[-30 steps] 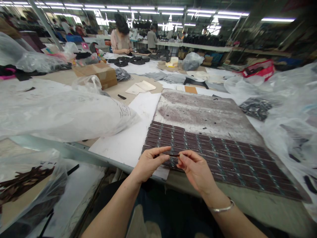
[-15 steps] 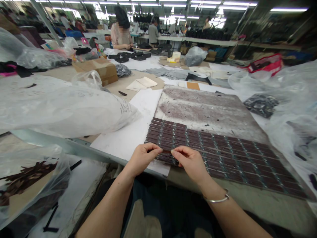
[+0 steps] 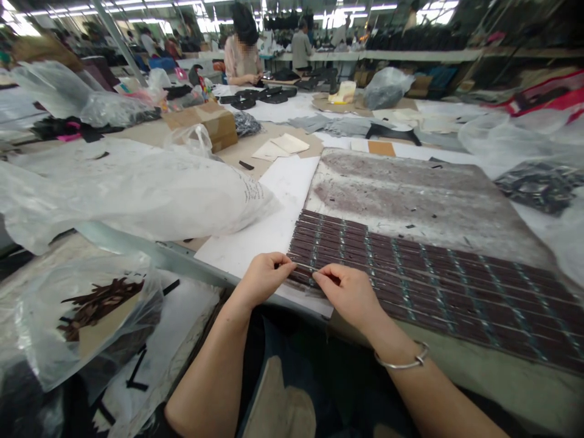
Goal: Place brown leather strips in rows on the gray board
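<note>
Dark brown strips [image 3: 424,280] lie in close rows on a stained grey board [image 3: 410,188], crossed by shiny bluish-green bands. Over the near left corner of these rows, my left hand [image 3: 267,277] pinches one end of a thin, light-edged strip [image 3: 305,266]. The other end sits between the thumb and forefinger of my right hand [image 3: 347,289], which has a silver bangle on its wrist. The strip is stretched between both hands, just above or touching the rows; I cannot tell which.
A large white plastic bag [image 3: 137,194] covers the table's left part. Below it, an open clear bag [image 3: 150,298] holds brown strips. A cardboard box [image 3: 210,125] stands farther back. Across the table a person [image 3: 243,61] handles dark pieces. More bags lie at right.
The view has swung left, so the table's things appear farther right. The light-edged strip between my fingers now shows plainly, and my hands have moved slightly up the rows.
</note>
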The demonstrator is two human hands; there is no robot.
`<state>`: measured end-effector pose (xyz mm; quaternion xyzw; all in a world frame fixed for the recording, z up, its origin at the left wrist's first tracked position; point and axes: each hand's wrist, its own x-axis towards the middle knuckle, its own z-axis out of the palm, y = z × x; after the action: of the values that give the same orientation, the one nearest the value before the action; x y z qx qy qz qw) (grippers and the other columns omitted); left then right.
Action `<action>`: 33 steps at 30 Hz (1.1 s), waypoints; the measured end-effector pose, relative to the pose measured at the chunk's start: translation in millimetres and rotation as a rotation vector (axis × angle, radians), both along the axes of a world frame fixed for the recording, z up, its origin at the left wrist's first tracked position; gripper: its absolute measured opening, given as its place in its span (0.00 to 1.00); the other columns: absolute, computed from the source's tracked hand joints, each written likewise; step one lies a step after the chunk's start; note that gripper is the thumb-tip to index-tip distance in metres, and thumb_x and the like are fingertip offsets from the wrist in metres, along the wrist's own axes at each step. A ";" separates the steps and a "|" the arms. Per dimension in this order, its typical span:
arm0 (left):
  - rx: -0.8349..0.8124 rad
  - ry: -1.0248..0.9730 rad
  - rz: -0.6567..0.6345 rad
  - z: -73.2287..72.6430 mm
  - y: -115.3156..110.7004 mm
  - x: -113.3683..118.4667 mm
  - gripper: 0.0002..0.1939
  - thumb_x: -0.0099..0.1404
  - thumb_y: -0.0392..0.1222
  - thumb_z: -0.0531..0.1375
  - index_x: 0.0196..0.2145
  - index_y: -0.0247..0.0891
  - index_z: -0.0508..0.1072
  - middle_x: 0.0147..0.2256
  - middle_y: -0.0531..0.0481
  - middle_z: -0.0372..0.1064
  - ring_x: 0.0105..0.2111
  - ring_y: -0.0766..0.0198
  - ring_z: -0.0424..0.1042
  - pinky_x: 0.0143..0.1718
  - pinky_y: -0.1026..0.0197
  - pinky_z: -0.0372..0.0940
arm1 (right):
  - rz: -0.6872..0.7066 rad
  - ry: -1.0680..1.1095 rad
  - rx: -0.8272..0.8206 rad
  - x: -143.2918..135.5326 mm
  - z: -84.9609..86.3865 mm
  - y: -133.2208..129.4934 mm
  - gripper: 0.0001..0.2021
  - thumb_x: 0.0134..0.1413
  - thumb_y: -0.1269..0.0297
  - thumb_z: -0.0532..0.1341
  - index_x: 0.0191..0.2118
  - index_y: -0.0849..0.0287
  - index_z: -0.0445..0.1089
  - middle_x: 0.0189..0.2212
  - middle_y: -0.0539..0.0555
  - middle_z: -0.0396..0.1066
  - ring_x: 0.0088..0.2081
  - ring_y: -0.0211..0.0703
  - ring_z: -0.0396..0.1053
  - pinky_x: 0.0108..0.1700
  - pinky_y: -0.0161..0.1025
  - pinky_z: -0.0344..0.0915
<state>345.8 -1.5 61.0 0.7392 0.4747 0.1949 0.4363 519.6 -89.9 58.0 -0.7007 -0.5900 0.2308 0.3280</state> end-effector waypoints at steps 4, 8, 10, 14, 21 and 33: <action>0.040 0.100 0.019 -1.1 1.8 -6.4 0.15 0.57 0.51 0.56 0.27 0.36 0.75 0.21 0.54 0.65 0.24 0.66 0.61 0.27 0.63 0.54 | -0.004 -0.134 -0.026 -9.7 -1.3 5.1 0.10 0.54 0.60 0.57 0.26 0.55 0.72 0.23 0.47 0.72 0.25 0.37 0.65 0.28 0.34 0.54; 0.056 0.178 0.039 -4.2 1.8 -9.7 0.14 0.57 0.50 0.56 0.26 0.37 0.75 0.18 0.55 0.62 0.22 0.66 0.60 0.26 0.63 0.53 | -0.021 -0.257 -0.052 -14.9 -2.9 10.4 0.10 0.52 0.60 0.58 0.24 0.55 0.69 0.24 0.48 0.72 0.25 0.37 0.65 0.28 0.35 0.53; 0.063 0.179 0.030 -6.5 1.6 -10.3 0.14 0.57 0.50 0.56 0.26 0.37 0.75 0.18 0.55 0.63 0.22 0.66 0.60 0.27 0.63 0.53 | -0.012 -0.295 -0.083 -15.6 -4.2 11.4 0.10 0.53 0.60 0.58 0.24 0.55 0.69 0.24 0.48 0.72 0.25 0.38 0.65 0.28 0.36 0.53; 0.066 0.152 0.014 -8.9 1.4 -9.6 0.14 0.58 0.48 0.55 0.26 0.37 0.75 0.21 0.53 0.67 0.24 0.65 0.62 0.29 0.62 0.55 | 0.006 -0.353 -0.127 -16.1 -6.0 11.2 0.09 0.54 0.61 0.56 0.27 0.55 0.70 0.26 0.50 0.73 0.28 0.40 0.68 0.30 0.37 0.53; 0.058 0.188 0.037 -4.1 -0.1 -7.4 0.12 0.58 0.46 0.56 0.26 0.37 0.74 0.18 0.55 0.62 0.22 0.66 0.60 0.28 0.62 0.54 | 0.021 -0.441 -0.131 -19.5 -6.7 11.5 0.09 0.55 0.63 0.56 0.28 0.56 0.70 0.28 0.52 0.73 0.31 0.42 0.70 0.31 0.37 0.55; 0.089 0.248 0.051 -9.4 0.1 -5.4 0.10 0.58 0.45 0.57 0.25 0.38 0.74 0.17 0.54 0.62 0.22 0.65 0.61 0.29 0.62 0.55 | 0.007 -0.484 -0.145 -20.4 -7.6 11.9 0.09 0.54 0.62 0.56 0.25 0.56 0.67 0.27 0.51 0.73 0.30 0.42 0.69 0.30 0.37 0.54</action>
<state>340.4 -1.4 51.6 0.7639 0.5345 0.1342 0.3358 499.2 -78.0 50.4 -0.7553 -0.6356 0.0990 0.1254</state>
